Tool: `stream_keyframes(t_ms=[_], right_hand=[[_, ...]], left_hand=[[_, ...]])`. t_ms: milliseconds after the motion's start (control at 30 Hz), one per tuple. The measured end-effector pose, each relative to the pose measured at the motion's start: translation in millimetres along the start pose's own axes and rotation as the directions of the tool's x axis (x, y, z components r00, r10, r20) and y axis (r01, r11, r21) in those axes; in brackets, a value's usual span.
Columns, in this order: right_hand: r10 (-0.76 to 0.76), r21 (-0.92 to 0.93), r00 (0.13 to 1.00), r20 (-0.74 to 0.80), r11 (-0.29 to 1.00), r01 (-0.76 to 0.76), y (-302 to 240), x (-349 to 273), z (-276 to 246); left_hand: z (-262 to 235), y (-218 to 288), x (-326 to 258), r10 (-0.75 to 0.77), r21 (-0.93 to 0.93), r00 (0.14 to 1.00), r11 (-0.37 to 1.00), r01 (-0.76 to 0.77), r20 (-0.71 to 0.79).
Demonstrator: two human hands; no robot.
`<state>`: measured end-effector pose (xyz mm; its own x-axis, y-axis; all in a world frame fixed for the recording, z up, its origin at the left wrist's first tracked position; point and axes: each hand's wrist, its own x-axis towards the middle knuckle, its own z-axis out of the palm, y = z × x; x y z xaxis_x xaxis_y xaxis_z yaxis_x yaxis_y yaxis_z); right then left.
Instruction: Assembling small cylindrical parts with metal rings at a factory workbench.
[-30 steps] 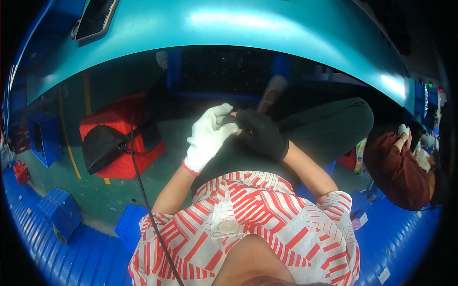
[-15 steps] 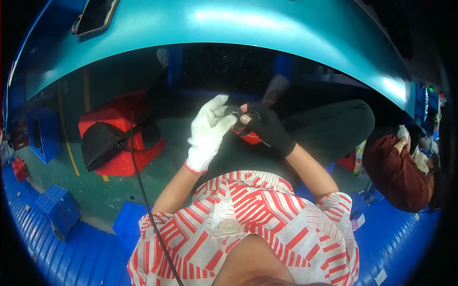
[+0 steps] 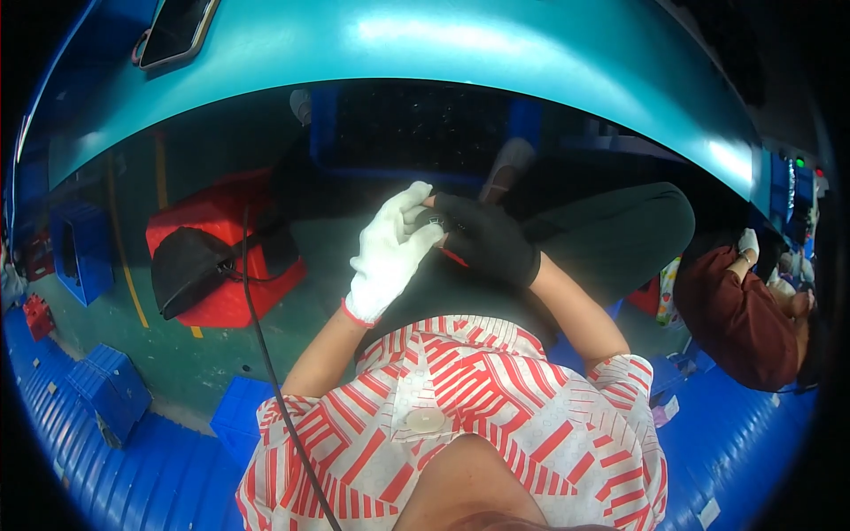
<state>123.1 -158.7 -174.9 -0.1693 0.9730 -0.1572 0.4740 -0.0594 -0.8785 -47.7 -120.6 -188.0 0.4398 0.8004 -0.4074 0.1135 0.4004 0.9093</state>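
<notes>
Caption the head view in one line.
White-gloved left hand and black-gloved right hand meet over a small part above the lap.

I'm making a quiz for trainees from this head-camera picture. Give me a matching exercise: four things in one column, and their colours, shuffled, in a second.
Things:
1. Glove on the left hand
2. Glove on the right hand
3. Crate under the black bag
4. Table top above the hands

Colours:
A. teal
B. black
C. white
D. red

Pairs: 1-C, 2-B, 3-D, 4-A
</notes>
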Motion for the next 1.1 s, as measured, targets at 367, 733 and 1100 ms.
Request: stream_keyframes(t_ms=[367,733,1100], right_hand=[[-0.126,-0.174,0.992,-0.031,0.978,0.119,6.5,-2.3,5.7],[0.073,0.154,0.996,-0.058,0.986,-0.064,11.9,-0.3,2.0],[-0.085,-0.13,0.995,0.047,0.987,0.091,9.1,4.2,-7.4]], left_hand=[[-0.6,3.7,7.4,-0.075,-0.002,0.996,0.997,0.076,0.054],[-3.9,1.0,14.7,-0.049,-0.133,0.997,0.989,0.058,0.067],[-0.9,1.3,10.9,-0.061,-0.097,0.987,0.992,0.076,0.146]])
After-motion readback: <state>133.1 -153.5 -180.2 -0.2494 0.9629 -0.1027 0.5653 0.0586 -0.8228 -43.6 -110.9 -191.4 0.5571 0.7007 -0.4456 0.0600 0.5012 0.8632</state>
